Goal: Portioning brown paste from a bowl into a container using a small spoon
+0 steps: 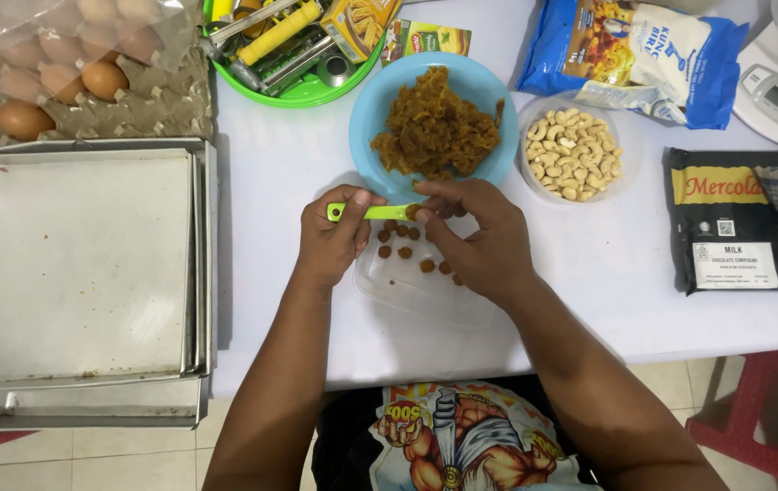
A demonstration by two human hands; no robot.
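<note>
Closest to the body, the left hand (pixel 330 238) pinches the handle of a small green spoon (pixel 369 212) between thumb and curled fingers, holding it level above the white table (pixel 280 173). The right hand (pixel 480 238) meets the spoon's bowl with its fingertips pressed together around a bit of brown filling, though the exact hold is partly hidden by the knuckles. Under both hands lies a clear plastic lid (pixel 407 289) carrying several small brown balls (pixel 404 252), set close together near its far edge. Just beyond stands the blue bowl (pixel 369 118) heaped with shredded brown filling (pixel 434 132), and to its right a clear bowl of cashews (pixel 574 155). A risk, as I judge it: the filling looks sticky, so a piece could cling to the fingers or spoon and drop off the lid onto the table, or land against a finished ball and fuse with it. Farther left sit stacked metal baking trays (pixel 80 273), with an egg carton (pixel 71 77) behind them, and a green basket of tools (pixel 289 45) at the far edge.
</note>
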